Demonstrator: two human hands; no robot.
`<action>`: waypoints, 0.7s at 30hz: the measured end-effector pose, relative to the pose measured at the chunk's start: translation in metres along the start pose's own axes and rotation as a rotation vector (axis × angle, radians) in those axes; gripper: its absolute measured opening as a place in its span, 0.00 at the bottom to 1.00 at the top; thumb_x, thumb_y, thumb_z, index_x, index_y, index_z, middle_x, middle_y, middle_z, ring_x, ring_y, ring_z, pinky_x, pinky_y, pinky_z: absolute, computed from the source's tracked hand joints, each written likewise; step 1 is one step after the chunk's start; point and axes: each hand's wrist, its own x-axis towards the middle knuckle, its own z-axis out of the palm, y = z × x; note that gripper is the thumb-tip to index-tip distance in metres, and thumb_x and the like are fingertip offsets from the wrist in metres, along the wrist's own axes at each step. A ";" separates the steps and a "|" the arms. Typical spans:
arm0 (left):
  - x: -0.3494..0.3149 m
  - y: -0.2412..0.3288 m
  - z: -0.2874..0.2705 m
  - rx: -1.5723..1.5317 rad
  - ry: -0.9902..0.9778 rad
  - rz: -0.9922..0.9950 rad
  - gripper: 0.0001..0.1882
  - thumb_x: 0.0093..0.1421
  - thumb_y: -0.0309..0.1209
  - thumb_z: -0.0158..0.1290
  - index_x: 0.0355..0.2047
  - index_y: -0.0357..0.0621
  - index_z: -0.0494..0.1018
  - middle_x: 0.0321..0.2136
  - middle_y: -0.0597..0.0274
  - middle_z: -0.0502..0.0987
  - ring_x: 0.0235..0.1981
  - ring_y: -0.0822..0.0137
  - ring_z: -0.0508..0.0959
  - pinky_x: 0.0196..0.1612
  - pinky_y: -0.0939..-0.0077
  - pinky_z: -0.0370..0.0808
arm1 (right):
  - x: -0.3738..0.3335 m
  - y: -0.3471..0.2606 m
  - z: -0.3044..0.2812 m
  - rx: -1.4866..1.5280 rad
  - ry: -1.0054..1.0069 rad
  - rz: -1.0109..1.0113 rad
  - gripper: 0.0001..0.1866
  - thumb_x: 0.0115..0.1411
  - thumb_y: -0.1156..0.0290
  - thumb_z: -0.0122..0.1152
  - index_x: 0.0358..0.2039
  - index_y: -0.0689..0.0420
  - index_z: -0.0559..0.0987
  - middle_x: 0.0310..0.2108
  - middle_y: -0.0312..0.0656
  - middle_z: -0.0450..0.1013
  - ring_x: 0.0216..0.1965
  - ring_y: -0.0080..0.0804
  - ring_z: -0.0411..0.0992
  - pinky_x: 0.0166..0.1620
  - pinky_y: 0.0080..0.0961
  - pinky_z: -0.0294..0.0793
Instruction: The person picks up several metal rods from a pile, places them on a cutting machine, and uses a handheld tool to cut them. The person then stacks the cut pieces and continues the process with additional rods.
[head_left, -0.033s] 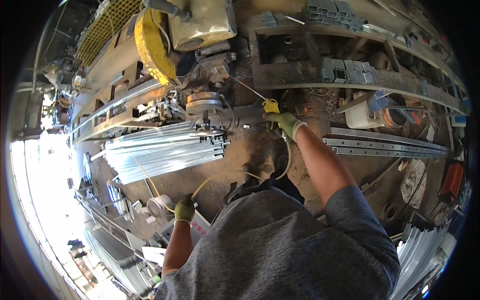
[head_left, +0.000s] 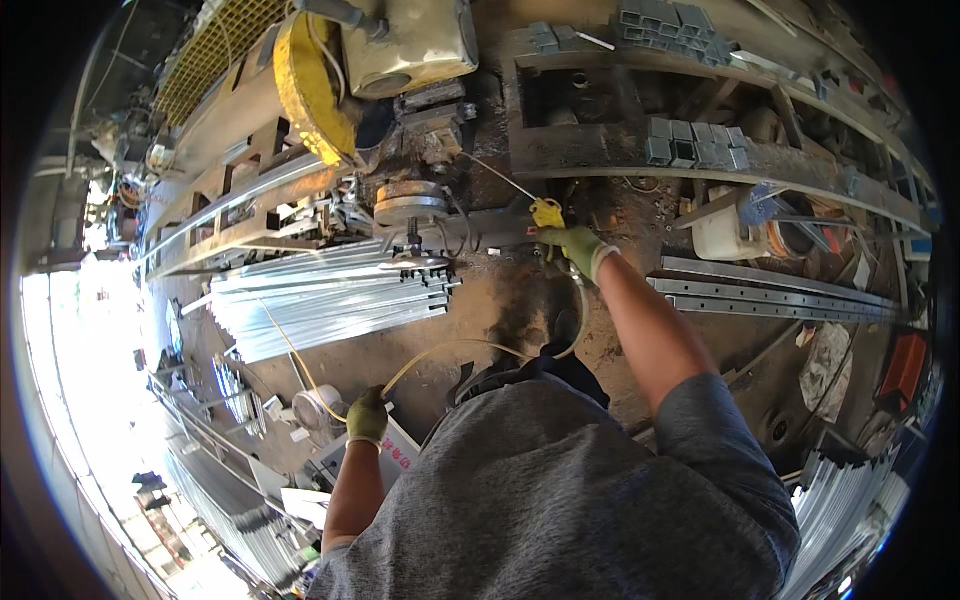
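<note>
A yellow air blow gun [head_left: 546, 212] is in my right hand [head_left: 574, 247], gloved in green, with the fingers wrapped round its handle. Its long thin nozzle [head_left: 502, 180] points up and left at the dirty metal clamp block [head_left: 436, 143] of a cutting machine with a yellow curved guard [head_left: 300, 90]. From the gun's lower end a pale yellow air hose [head_left: 455, 345] loops past my waist to the left. My gloved left hand [head_left: 368, 419] is closed on that hose, low on the left side. The fingertips of this hand are partly hidden.
Long shiny metal tubes [head_left: 335, 305] lie bundled left of centre. Cut square tube pieces [head_left: 695, 145] sit on a steel frame bench [head_left: 600, 165] at the right. Punched metal bars [head_left: 775, 295] lie below it. A white container [head_left: 722, 232] stands under the bench.
The whole view has shifted very slightly. Both hands keep their hold on the air blow gun and the hose.
</note>
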 end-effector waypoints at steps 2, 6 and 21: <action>-0.008 -0.009 0.004 0.048 0.047 0.034 0.20 0.77 0.30 0.52 0.63 0.58 0.87 0.60 0.50 0.90 0.59 0.43 0.89 0.61 0.45 0.86 | -0.023 0.004 -0.013 -0.104 0.019 -0.042 0.17 0.79 0.57 0.73 0.39 0.58 0.90 0.28 0.39 0.86 0.20 0.27 0.77 0.22 0.27 0.70; -0.019 -0.022 0.026 0.010 0.081 0.065 0.20 0.77 0.33 0.53 0.63 0.61 0.88 0.58 0.50 0.90 0.59 0.42 0.89 0.62 0.44 0.85 | -0.096 0.040 -0.025 -0.243 0.143 -0.081 0.17 0.80 0.56 0.73 0.43 0.59 0.89 0.28 0.38 0.85 0.18 0.27 0.76 0.22 0.26 0.71; -0.008 -0.086 0.071 -0.087 0.055 0.098 0.20 0.79 0.38 0.50 0.62 0.59 0.88 0.55 0.47 0.91 0.56 0.37 0.89 0.60 0.40 0.85 | -0.102 0.058 0.129 -0.903 0.677 -0.313 0.27 0.73 0.44 0.74 0.37 0.61 0.92 0.27 0.51 0.87 0.32 0.46 0.88 0.38 0.46 0.82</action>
